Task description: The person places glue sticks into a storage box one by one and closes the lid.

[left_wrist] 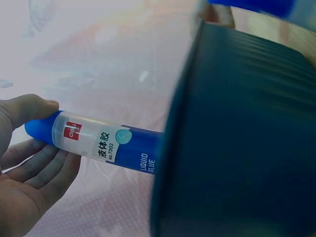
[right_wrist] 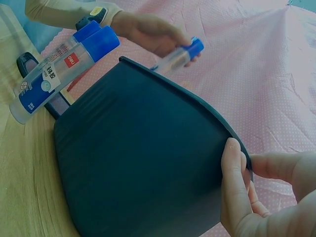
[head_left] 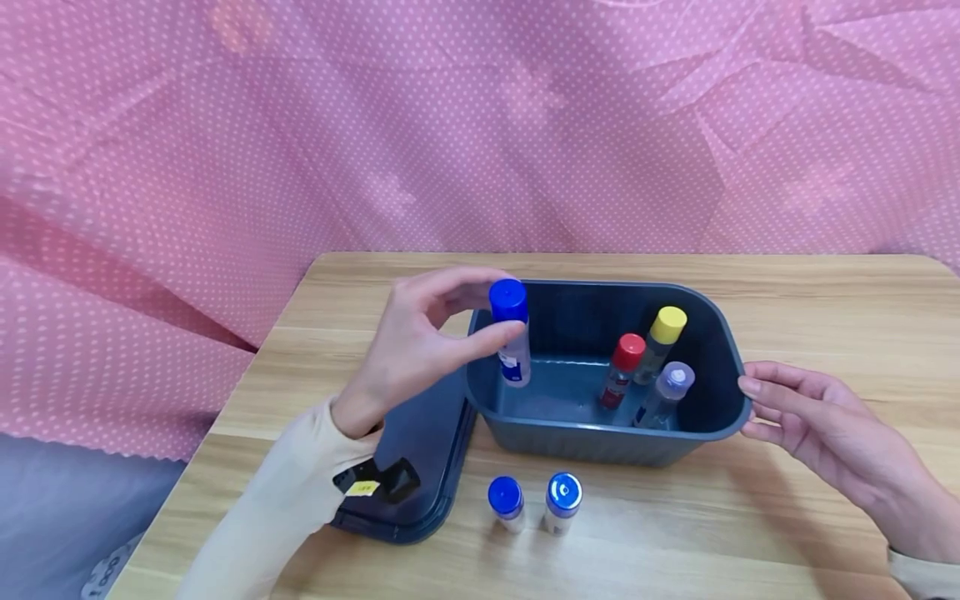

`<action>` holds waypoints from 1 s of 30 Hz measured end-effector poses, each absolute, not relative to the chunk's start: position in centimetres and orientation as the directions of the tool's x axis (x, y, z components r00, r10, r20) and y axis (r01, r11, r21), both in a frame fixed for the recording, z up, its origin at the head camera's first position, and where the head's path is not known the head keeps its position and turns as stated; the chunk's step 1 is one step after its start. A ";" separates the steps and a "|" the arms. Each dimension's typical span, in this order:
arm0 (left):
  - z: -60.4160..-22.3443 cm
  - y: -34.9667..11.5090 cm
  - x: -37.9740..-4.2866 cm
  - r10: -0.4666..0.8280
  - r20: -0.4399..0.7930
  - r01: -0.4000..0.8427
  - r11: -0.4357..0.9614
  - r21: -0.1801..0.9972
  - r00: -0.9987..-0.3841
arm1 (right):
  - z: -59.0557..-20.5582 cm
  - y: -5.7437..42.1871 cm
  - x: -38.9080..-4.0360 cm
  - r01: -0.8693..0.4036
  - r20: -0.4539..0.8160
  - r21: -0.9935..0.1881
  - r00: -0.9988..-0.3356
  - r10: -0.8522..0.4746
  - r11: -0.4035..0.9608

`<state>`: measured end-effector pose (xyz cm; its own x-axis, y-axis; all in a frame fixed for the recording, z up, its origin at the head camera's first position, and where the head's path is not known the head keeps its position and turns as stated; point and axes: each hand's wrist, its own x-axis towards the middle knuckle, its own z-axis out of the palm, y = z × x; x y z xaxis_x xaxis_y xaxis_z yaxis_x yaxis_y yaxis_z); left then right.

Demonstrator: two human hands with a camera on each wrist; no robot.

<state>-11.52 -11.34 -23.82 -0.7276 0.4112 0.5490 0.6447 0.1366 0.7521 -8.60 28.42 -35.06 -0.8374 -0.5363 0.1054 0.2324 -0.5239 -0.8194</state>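
Note:
Pinched by its blue cap between thumb and fingers, a liquid glue bottle (head_left: 514,358) hangs upright from my left hand (head_left: 427,329) at the left end of a dark blue-grey bin (head_left: 585,446). Its lower end dips past the bin's rim in the left wrist view. My right hand (head_left: 832,433) grips the bin's right rim, thumb and fingers on either side in the right wrist view. Inside the bin, toward the right, stand a red-capped bottle (head_left: 621,371), a yellow-capped bottle (head_left: 663,333) and a clear-purple-capped bottle (head_left: 667,392).
Two more blue-capped glue bottles, a left one (head_left: 507,500) and a right one (head_left: 562,500), stand on the wooden table (head_left: 675,533) before the bin. A dark lid (head_left: 420,467) lies left of the bin, under my left forearm. Pink dotted cloth (head_left: 525,125) hangs behind.

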 end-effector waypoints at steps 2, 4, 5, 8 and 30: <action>-24.2 -11.2 -12.0 0.399 0.534 0.631 0.163 0.759 -0.746 | -35.0 28.4 -8.6 0.236 0.100 -0.817 -0.841 -0.532 -0.526; -24.6 -11.1 -12.4 0.393 0.521 0.620 0.184 0.762 -0.757 | -35.0 28.5 -8.6 0.236 0.096 -0.817 -0.843 -0.529 -0.525; -24.8 -11.0 -12.6 0.393 0.515 0.616 0.190 0.765 -0.761 | -34.9 28.5 -8.6 0.236 0.094 -0.818 -0.845 -0.527 -0.524; -25.3 -10.7 -13.2 0.395 0.496 0.603 0.217 0.768 -0.773 | -34.8 28.5 -8.6 0.233 0.087 -0.824 -0.849 -0.521 -0.517; -26.8 -9.5 -15.3 0.520 0.246 0.562 0.632 0.534 -0.818 | -34.4 28.6 -8.9 0.243 0.104 -0.813 -0.833 -0.543 -0.529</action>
